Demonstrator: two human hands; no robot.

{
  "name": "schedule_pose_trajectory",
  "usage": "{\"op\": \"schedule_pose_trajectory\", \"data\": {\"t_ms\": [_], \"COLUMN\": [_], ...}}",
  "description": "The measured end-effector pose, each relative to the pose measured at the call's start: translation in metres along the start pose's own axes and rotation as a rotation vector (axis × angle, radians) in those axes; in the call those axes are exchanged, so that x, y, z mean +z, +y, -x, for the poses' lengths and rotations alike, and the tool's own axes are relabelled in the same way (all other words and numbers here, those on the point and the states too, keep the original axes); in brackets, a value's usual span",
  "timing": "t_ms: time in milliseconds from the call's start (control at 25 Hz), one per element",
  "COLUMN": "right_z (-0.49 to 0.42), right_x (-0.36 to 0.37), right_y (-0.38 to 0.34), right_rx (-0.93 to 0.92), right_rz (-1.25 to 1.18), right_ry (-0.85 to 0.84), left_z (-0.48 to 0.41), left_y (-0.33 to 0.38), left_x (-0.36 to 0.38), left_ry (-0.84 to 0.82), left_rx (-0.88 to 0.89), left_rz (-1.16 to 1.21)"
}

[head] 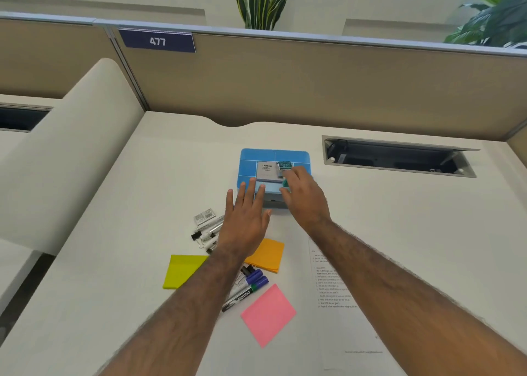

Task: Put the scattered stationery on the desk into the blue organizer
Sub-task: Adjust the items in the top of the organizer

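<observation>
The blue organizer (256,156) stands mid-desk, holding a grey camlin box (266,171) and a small teal patterned item (285,165). My right hand (303,197) is at its front right, fingers closed on a small teal object (285,183). My left hand (246,216) lies flat with fingers spread against the organizer's front. On the desk nearer me are yellow (182,271), orange (268,254) and pink (268,314) sticky note pads, several markers (248,288), and binder clips with pens (206,230).
A printed sheet (336,287) lies under my right forearm. An open cable tray (399,159) is recessed at the back right. A partition wall (285,84) closes the back, and a curved white divider (71,153) borders the left.
</observation>
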State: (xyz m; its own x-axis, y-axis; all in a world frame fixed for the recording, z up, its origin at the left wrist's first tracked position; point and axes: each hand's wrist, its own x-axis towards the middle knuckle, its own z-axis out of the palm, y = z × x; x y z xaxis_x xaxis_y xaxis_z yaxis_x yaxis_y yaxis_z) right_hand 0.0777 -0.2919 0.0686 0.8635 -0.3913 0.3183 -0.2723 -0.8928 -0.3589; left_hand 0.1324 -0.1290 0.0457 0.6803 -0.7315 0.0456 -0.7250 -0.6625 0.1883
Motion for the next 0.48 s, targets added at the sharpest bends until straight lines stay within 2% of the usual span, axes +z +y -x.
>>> {"op": "schedule_pose_trajectory", "data": {"t_ms": [200, 320, 480], "right_z": [0.054, 0.124, 0.202], "right_x": [-0.014, -0.005, 0.008], "right_y": [0.001, -0.001, -0.016], "right_rx": [0.006, 0.025, 0.01], "right_rz": [-0.071, -0.104, -0.1], "right_ry": [0.066, -0.057, -0.298], "left_z": [0.074, 0.134, 0.188], "left_y": [-0.021, -0.035, -0.032], "left_x": [-0.007, 0.003, 0.025], "left_ry": [0.104, 0.16, 0.024], "left_rx": [-0.11, -0.164, -0.214], "left_rz": [0.025, 0.084, 0.033]}}
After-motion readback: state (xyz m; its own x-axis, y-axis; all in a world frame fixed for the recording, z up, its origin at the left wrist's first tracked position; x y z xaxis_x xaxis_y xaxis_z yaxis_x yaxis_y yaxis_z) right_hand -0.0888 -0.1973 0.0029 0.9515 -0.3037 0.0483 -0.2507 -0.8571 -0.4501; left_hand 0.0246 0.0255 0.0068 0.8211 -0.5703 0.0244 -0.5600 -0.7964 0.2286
